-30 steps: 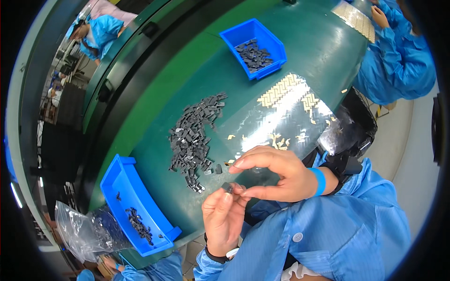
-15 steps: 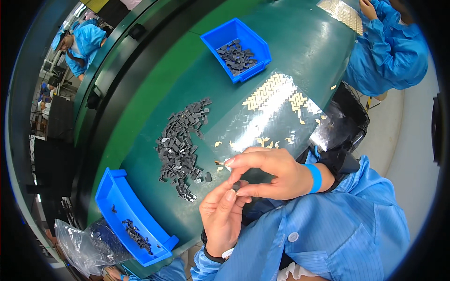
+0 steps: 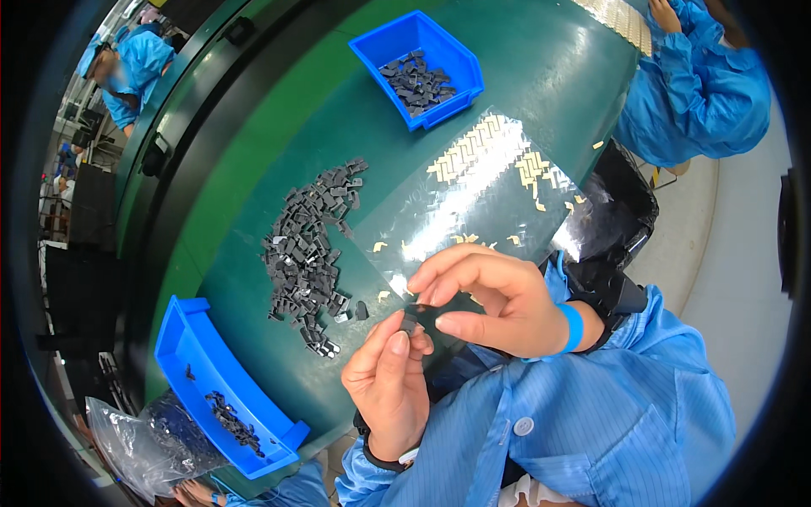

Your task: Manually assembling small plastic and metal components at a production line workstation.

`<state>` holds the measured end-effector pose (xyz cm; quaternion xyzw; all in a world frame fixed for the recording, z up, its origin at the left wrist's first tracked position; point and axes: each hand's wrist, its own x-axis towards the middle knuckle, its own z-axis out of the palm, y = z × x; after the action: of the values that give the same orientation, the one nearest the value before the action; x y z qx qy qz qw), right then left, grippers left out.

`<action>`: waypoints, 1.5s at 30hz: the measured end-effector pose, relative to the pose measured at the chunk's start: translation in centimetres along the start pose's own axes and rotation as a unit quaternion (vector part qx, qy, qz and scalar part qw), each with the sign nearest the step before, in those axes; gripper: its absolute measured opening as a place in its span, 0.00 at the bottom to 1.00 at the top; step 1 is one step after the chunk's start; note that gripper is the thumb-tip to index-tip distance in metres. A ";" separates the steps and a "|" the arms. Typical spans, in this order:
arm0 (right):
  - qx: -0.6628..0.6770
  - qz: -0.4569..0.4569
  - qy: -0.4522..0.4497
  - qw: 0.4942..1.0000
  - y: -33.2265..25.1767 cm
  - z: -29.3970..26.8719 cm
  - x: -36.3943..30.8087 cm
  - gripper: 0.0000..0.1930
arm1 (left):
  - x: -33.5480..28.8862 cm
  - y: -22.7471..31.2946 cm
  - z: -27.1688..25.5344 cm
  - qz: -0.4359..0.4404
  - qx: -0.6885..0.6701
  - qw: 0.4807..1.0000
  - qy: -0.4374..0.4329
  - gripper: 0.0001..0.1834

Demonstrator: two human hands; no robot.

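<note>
Between thumb and fingertips of my left hand [image 3: 390, 384] sits a small dark grey plastic part [image 3: 410, 324]. Close beside it is my right hand [image 3: 507, 306], its thumb and index finger apart and curved around the part's far side; I see nothing held there. Left of my hands a long heap of similar dark grey parts [image 3: 306, 245] covers the green table [image 3: 253, 211]. Beyond my right hand lies a clear sheet [image 3: 401, 224] bearing rows of small cream-coloured adhesive pieces [image 3: 473, 152], several of them scattered loose.
A blue bin [image 3: 460, 106] with dark parts stands at the far side. Another blue bin [image 3: 221, 422] with small black bits is at the near left, beside a clear plastic bag [image 3: 135, 448]. A black bag [image 3: 621, 198] hangs at the table's right edge. Co-workers in blue [image 3: 693, 101] sit nearby.
My right thumb and index finger have spread away from the part, while my left hand keeps holding it. The view has shifted slightly, so the table's contents appear a little up and left.
</note>
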<state>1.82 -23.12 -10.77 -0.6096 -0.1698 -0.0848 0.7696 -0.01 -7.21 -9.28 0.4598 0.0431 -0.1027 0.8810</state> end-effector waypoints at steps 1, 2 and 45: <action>0.063 0.059 -0.002 0.996 -0.2 0.2 -0.2 0.07 | 0.0 -0.1 0.1 -0.003 0.005 1.000 0.009 0.13; 0.063 0.061 0.000 0.996 -0.2 0.4 -0.4 0.07 | 0.0 -0.2 0.2 -0.006 0.010 1.000 0.017 0.13; 0.103 0.084 0.085 0.987 0.6 1.8 -1.5 0.03 | -0.4 -1.3 0.4 0.087 0.107 0.990 0.005 0.12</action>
<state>0.36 -21.34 -11.54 -0.5296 -0.0599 -0.0530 0.8444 -0.66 -8.26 -10.03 0.5538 -0.0037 -0.0275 0.8322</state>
